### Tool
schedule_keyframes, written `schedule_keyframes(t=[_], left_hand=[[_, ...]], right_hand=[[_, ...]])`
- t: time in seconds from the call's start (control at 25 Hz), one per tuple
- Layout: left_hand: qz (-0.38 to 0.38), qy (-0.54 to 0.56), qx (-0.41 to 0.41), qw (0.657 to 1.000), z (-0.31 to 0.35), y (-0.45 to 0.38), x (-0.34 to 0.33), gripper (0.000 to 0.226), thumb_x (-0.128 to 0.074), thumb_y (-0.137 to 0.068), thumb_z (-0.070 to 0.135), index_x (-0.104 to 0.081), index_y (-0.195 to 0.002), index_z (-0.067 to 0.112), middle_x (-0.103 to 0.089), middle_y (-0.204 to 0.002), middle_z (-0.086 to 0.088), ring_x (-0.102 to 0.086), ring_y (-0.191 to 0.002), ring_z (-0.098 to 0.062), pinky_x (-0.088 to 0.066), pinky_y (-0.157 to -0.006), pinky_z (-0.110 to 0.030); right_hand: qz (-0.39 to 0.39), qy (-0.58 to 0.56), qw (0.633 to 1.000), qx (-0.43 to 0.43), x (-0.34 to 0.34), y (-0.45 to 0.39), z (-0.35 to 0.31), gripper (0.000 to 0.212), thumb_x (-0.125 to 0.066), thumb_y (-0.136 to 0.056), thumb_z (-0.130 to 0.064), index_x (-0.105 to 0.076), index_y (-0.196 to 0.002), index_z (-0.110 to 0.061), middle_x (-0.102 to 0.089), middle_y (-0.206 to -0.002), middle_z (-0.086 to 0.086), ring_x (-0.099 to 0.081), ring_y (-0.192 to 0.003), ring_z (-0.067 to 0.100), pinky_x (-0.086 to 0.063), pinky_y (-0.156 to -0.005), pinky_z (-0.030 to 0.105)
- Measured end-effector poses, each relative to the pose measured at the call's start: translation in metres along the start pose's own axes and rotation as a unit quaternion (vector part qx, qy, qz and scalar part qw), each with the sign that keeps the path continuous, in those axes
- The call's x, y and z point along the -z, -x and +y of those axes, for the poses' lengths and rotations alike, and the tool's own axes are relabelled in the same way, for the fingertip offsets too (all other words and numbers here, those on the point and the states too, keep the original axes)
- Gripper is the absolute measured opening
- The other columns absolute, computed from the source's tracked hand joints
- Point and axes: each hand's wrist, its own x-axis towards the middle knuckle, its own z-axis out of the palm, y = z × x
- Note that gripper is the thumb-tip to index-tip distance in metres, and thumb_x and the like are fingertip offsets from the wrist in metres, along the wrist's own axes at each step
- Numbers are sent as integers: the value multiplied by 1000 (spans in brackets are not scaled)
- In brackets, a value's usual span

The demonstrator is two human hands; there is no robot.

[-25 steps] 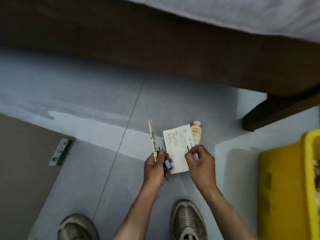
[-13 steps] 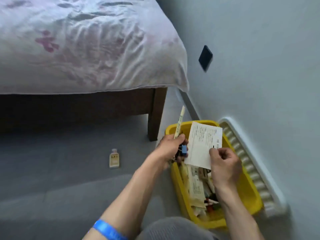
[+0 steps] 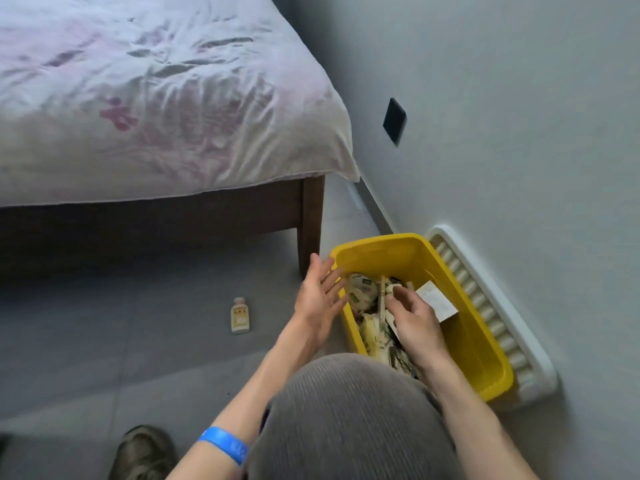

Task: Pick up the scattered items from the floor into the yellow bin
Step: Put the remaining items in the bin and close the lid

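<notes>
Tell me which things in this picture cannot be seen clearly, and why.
- Head view: the near end of the yellow bin is hidden by the person's knee.
- The items under the right hand are covered by it.
- The label on the small bottle on the floor is too small to read.
- The white card has print that is blurred.
- The shoe is cut off by the bottom edge.
- The left hand is slightly blurred.

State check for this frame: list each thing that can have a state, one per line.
yellow bin: on floor by wall, partly filled with papers
white card: inside bin, leaning on its wall
small bottle: lying on floor, not yet picked up
left hand: open, empty, at bin's rim
right hand: over bin, fingers loosely curled, grip unclear
</notes>
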Motion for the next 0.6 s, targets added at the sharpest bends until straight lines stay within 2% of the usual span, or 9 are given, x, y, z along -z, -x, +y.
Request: schedule_keyframes(t=[0.12,0.2,0.28,0.36,0.44,0.48,0.56,0.6], left_hand=[[93,-29,-30,995,9,-6,52,60,-26,-100,56,-40,-146,20,-50,-145,-4,-46,-132,-20,-34,-101,-35],[160,8,-25,987,14,-14,91,59,-25,-101,53,-45,-143,17,-54,-140,-7,-50,-128,-21,-37,-100,-34],[234,39,-31,971,18,-27,138,53,-27,-102,48,-52,-135,14,-59,-134,-7,-57,-115,-18,-43,-87,-27],[296,45,-32,954,18,-45,182,43,-30,-104,40,-57,-128,17,-63,-128,-7,-60,-101,-13,-45,-76,-22],[340,34,-20,940,6,-62,215,35,-36,-103,38,-60,-120,20,-64,-125,-6,-61,-97,-12,-47,-78,-24],[359,9,-20,933,-3,-69,229,32,-40,-102,38,-61,-118,21,-63,-127,-5,-61,-100,-12,-48,-85,-26],[379,-102,-25,920,-23,-77,250,38,-43,-100,40,-56,-132,24,-55,-139,1,-55,-119,-12,-38,-102,-23],[374,-170,-27,911,-31,-76,257,43,-43,-100,42,-50,-139,26,-50,-144,4,-48,-127,-11,-32,-104,-19]], right_hand=[[-78,42,996,28,-60,-12,-1,45,-57,-95,-38,-52,-136,-22,-57,-136,-2,-51,-113,8,-41,-94,29],[-126,59,990,21,-107,-28,4,45,-60,-94,-29,-52,-136,-16,-56,-138,2,-50,-113,7,-38,-92,25],[-179,102,978,19,-167,-49,12,45,-61,-94,-26,-51,-137,-17,-54,-140,3,-52,-116,11,-40,-91,24],[-201,164,965,48,-228,-68,23,49,-60,-94,-28,-45,-141,-26,-50,-144,0,-52,-122,15,-44,-95,27],[-214,260,930,144,-283,-85,44,62,-60,-92,-25,-33,-147,-33,-37,-154,1,-46,-130,23,-43,-102,35],[-234,318,898,195,-307,-92,56,69,-60,-91,-26,-27,-150,-34,-26,-159,3,-41,-134,27,-42,-103,38],[-269,426,835,222,-345,-101,80,73,-57,-91,-35,-18,-153,-34,-9,-163,5,-33,-136,32,-40,-102,43],[-269,459,818,216,-355,-101,92,71,-55,-92,-38,-18,-153,-32,-12,-162,8,-34,-133,33,-41,-99,43]])
